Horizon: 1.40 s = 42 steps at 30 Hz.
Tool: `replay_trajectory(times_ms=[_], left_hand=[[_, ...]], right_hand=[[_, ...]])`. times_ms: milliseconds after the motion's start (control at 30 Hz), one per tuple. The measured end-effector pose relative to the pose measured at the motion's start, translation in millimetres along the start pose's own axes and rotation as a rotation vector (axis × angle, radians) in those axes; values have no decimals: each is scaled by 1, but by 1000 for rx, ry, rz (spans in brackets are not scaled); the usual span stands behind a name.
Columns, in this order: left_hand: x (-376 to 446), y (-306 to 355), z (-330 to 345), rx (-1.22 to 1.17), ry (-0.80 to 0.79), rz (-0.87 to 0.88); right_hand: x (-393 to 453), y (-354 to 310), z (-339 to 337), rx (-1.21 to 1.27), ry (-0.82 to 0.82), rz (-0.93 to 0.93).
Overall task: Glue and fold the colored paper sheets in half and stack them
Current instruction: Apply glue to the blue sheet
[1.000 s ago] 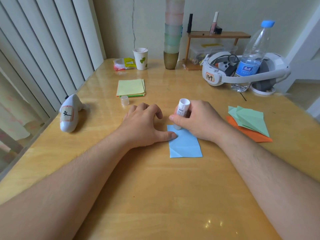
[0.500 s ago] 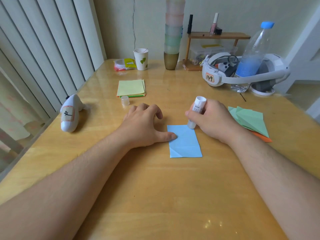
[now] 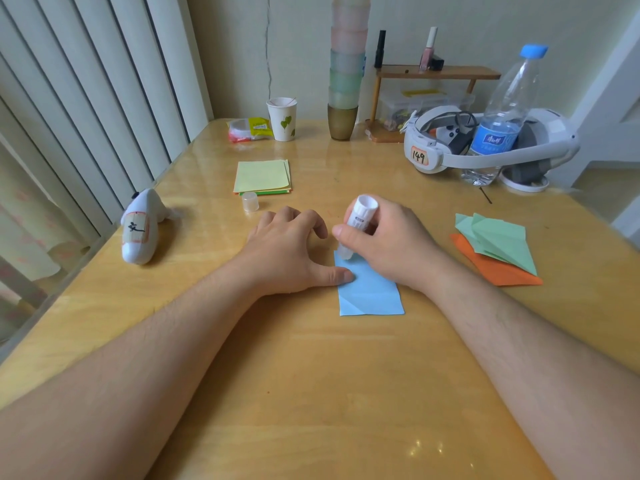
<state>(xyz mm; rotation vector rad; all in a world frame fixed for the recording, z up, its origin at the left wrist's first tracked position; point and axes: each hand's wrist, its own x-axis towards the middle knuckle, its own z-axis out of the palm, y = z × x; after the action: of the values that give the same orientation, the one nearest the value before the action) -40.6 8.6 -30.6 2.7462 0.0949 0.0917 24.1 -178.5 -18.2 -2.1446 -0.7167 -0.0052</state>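
Note:
A light blue paper sheet [image 3: 372,294] lies flat in the middle of the wooden table [image 3: 311,393]. My left hand [image 3: 289,252] rests on the table with its thumb pressing the sheet's left edge. My right hand [image 3: 388,242] grips a white glue stick [image 3: 358,218], tilted, with its tip touching the sheet's top left corner. The stick's clear cap [image 3: 250,201] stands just below a stack of yellow and green sheets [image 3: 262,176] at the back. Folded green sheets [image 3: 498,242] lie on an orange one [image 3: 502,273] at the right.
A white handheld device [image 3: 140,230] lies at the left edge. At the back stand a paper cup [image 3: 282,117], a tall stack of cups [image 3: 346,84], a small wooden shelf [image 3: 436,72], a headset [image 3: 485,147] and a water bottle [image 3: 502,112].
My right hand slid the glue stick from the sheet's top left corner to the top right, then back to the top left. My left hand has stayed in place.

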Motion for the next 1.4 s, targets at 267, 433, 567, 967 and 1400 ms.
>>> replay_trajectory(times_ms=[267, 433, 567, 967, 1400], left_hand=[[-1, 2, 0, 6, 1, -9], [0, 0, 1, 10, 0, 0], [0, -4, 0, 5, -21, 14], [-3, -13, -2, 94, -49, 64], [-3, -12, -3, 96, -67, 54]], right_hand=[[1, -1, 2, -56, -90, 9], [2, 1, -4, -74, -111, 26], [0, 9, -15, -84, -91, 67], [-8, 19, -31, -107, -54, 90], [-3, 18, -20, 121, 127, 88]])
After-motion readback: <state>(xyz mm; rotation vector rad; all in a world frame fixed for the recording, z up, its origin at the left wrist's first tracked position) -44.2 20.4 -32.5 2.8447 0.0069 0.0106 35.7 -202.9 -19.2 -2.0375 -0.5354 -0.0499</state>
